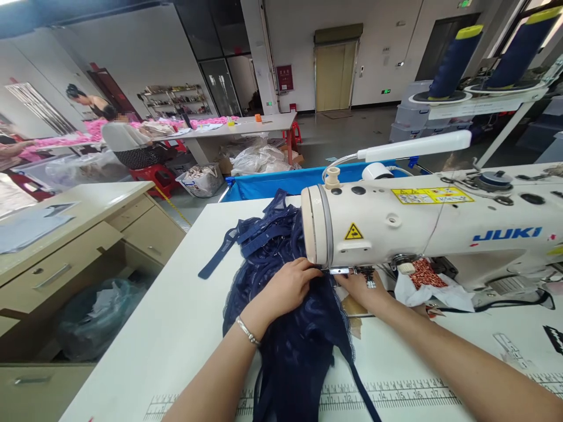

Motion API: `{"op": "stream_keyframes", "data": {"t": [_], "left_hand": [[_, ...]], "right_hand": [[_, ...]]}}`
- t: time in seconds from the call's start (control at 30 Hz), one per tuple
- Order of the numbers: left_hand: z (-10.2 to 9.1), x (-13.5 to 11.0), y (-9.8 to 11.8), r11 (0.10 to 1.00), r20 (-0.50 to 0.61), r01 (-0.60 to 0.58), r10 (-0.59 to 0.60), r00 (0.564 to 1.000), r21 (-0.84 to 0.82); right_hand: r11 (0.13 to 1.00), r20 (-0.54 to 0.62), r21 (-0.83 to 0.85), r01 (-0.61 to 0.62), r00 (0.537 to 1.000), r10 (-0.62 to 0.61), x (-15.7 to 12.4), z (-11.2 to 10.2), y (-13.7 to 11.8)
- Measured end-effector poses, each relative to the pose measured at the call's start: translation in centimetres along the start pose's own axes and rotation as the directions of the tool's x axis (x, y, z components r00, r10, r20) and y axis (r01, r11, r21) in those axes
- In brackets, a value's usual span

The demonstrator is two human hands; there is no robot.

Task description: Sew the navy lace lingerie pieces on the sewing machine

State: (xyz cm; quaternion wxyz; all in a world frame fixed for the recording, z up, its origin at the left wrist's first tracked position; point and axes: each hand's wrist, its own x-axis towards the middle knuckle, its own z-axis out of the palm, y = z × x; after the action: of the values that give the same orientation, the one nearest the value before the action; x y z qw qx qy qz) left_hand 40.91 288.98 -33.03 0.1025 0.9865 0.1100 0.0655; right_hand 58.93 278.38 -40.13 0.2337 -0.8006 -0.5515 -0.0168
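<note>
A navy lace garment [303,346] with mesh and narrow straps lies bunched on the white sewing table. It reaches under the head of a white JUKI sewing machine [369,228]. My left hand [294,287] rests on it left of the needle area, fingers curled onto the fabric beside the presser foot. On the other side, my right hand [358,290] holds the cloth's edge close to the foot, its fingertips partly hidden behind the metal machine parts. One strap [363,390] trails toward the table's front edge.
A printed ruler [387,394] runs along the front of the table. White cloth with red scraps [428,275] sits under the machine arm, with a black blade [555,339] at far right. Thread cones [455,64] stand behind. A drawer desk [74,258] is left; co-workers sit beyond.
</note>
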Motion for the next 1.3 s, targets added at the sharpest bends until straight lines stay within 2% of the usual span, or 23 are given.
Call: {"op": "stream_keyframes", "data": {"t": [0.13,0.27,0.4,0.53,0.63,0.7,0.9,1.03,1.13,1.2,1.3], "left_hand": [[-0.4,0.2,0.0,0.996,0.029,0.023,-0.026,0.999,0.087],[-0.6,0.1,0.0,0.993,0.033,0.028,-0.032,0.999,0.116],[-0.1,0.1,0.3,0.988,0.009,0.050,-0.052,0.999,0.145],[0.1,0.2,0.7,0.982,-0.010,0.063,-0.062,0.998,0.180],[-0.4,0.3,1.2,0.973,-0.003,0.050,-0.051,0.999,0.224],[-0.6,0.4,1.3,0.969,0.001,0.039,-0.040,0.999,0.242],[-0.2,1.0,0.8,0.976,-0.048,0.058,-0.049,0.998,0.211],[-0.1,0.7,1.2,0.973,-0.007,0.045,-0.045,0.999,0.227],[-0.1,0.6,1.4,0.974,0.000,0.061,-0.063,0.998,0.217],[0.0,0.9,1.1,0.981,-0.037,0.091,-0.085,0.996,0.174],[-0.4,1.0,0.9,0.984,-0.040,0.110,-0.105,0.994,0.139]], "right_hand": [[0.997,-0.008,-0.025,0.074,0.997,-0.074,0.2,0.7,0.4],[0.984,-0.072,-0.096,0.147,0.986,-0.154,-0.4,1.8,1.2],[0.920,-0.111,-0.215,0.329,0.927,-0.357,-1.7,2.4,1.8],[0.871,-0.067,-0.352,0.343,0.919,-0.389,-2.1,2.1,1.6],[0.789,-0.054,-0.424,0.445,0.857,-0.512,-1.9,1.3,1.6],[0.765,-0.057,-0.418,0.491,0.826,-0.561,-1.9,1.0,1.8],[0.813,-0.081,-0.359,0.459,0.852,-0.517,-1.4,1.8,1.8],[0.839,-0.077,-0.268,0.474,0.858,-0.509,-1.2,0.7,0.8],[0.845,-0.083,-0.295,0.447,0.869,-0.488,-1.5,0.1,0.6],[0.804,-0.106,-0.388,0.451,0.845,-0.525,-1.7,0.3,0.8],[0.714,-0.150,-0.513,0.476,0.769,-0.621,-2.1,1.2,0.9]]}}
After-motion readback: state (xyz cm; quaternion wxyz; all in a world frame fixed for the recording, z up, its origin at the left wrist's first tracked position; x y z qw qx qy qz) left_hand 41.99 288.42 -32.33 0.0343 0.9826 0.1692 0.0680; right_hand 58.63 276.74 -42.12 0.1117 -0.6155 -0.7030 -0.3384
